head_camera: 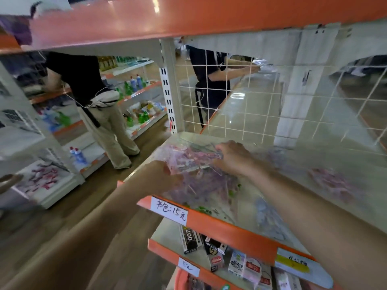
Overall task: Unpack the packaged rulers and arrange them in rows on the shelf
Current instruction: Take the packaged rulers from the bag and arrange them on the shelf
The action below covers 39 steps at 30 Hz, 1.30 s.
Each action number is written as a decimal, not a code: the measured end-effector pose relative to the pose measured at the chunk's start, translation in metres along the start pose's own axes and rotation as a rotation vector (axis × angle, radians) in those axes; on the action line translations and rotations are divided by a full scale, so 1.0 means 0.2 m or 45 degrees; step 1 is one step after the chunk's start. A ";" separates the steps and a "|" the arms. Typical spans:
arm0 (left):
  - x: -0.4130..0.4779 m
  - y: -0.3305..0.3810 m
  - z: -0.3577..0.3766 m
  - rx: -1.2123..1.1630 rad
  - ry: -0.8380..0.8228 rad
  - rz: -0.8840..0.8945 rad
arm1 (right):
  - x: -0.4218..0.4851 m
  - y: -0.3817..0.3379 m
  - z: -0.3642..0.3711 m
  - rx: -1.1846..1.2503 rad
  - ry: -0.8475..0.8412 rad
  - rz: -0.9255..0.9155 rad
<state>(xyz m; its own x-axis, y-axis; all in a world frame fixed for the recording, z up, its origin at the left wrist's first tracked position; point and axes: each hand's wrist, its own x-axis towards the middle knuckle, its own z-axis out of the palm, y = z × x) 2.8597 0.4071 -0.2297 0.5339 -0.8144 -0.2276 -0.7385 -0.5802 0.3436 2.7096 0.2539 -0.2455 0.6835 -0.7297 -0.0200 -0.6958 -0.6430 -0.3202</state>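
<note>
Plastic ruler pack (189, 162), blurred, clamped by fingers of L hand (167, 174) & R hand (232, 160).

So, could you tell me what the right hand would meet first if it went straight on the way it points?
The right hand grips the ruler pack, so that comes first; past it, probably the white post, though depth is unclear.

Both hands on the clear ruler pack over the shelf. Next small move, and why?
Probably pull the ruler pack open at one end. The left hand and right hand grip opposite ends of it just above the shelf, and the rulers look to be inside the wrap, though the picture is blurred.
</note>
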 end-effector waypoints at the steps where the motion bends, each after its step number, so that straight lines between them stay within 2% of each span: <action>1: 0.00 0.00 0.03 0.047 -0.014 -0.023 | 0.05 -0.02 0.03 -0.036 -0.016 0.016; 5: 0.03 0.02 0.12 0.192 0.094 -0.096 | 0.13 -0.04 0.08 -0.114 -0.063 0.074; 8: 0.00 0.06 0.13 0.258 0.079 -0.061 | 0.11 -0.04 0.06 -0.081 -0.013 0.081; 13: -0.01 0.06 0.12 0.225 0.062 -0.011 | 0.07 -0.02 -0.04 0.306 0.089 -0.053; 16: -0.02 0.05 0.10 0.163 0.044 -0.036 | -0.02 0.03 -0.12 0.604 0.028 -0.038; 18: -0.01 0.04 0.10 0.164 0.022 -0.031 | -0.08 0.05 -0.13 0.667 -0.094 0.001; 20: 0.01 0.03 0.10 0.152 0.010 -0.017 | -0.15 0.04 -0.10 0.581 -0.285 0.027; 22: 0.02 0.03 0.11 0.126 0.013 -0.019 | -0.19 0.03 -0.05 0.284 -0.404 -0.021; 24: 0.02 0.02 0.12 0.153 0.045 -0.013 | -0.20 0.03 0.00 -0.022 -0.357 -0.105; 27: 0.02 0.04 0.13 0.182 0.081 -0.016 | -0.23 0.02 0.02 -0.193 -0.275 -0.156; 34: -0.01 0.05 0.13 0.146 0.051 -0.040 | -0.31 0.02 -0.06 -0.125 -0.450 -0.127; 36: -0.01 0.05 0.12 0.116 0.058 -0.033 | -0.30 0.02 -0.06 -0.016 -0.483 -0.132; 39: -0.02 0.06 0.08 -0.124 0.055 -0.033 | -0.30 0.04 -0.09 0.158 -0.427 -0.174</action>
<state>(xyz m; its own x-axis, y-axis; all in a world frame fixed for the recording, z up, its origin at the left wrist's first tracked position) 2.8414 0.4033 -0.2399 0.5712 -0.7963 -0.1990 -0.6818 -0.5953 0.4253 2.6590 0.2886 -0.2308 0.8168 -0.5093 -0.2711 -0.5751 -0.6809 -0.4535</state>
